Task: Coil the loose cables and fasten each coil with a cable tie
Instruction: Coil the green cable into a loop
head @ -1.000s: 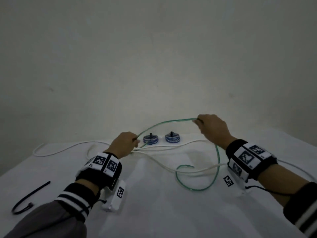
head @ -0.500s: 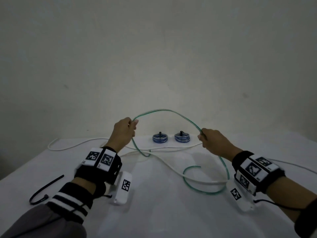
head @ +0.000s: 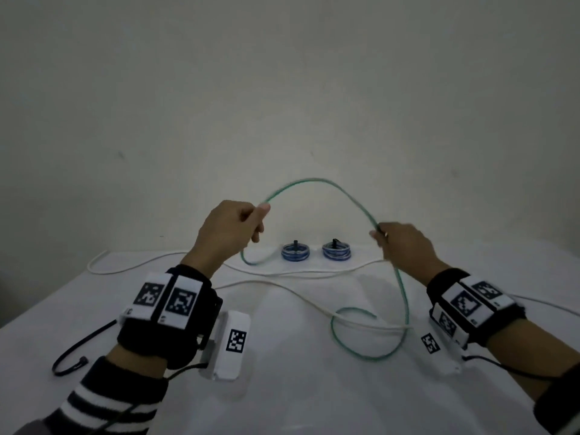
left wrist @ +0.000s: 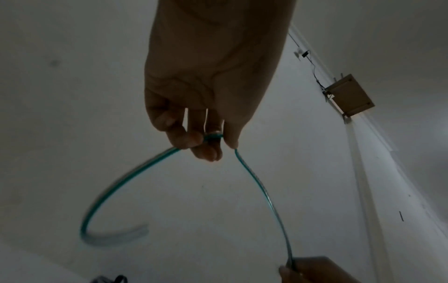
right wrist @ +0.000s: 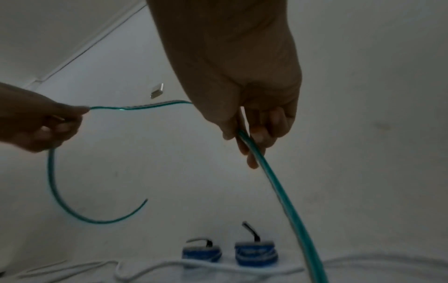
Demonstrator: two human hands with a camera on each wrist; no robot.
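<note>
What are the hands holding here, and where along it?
Both hold the green cable. The left hand pinches it near one free end; the right hand grips it farther along, the rest trailing onto the table.

Pale wall, white tabletop

No words, brand names or numbers can be read in any view. The only signs are black-and-white square coded markers: two on the left wristband at lower left of the head view, one on the white camera unit beside it, several on the right wristband at lower right, and one on the white unit beneath that wrist.
</note>
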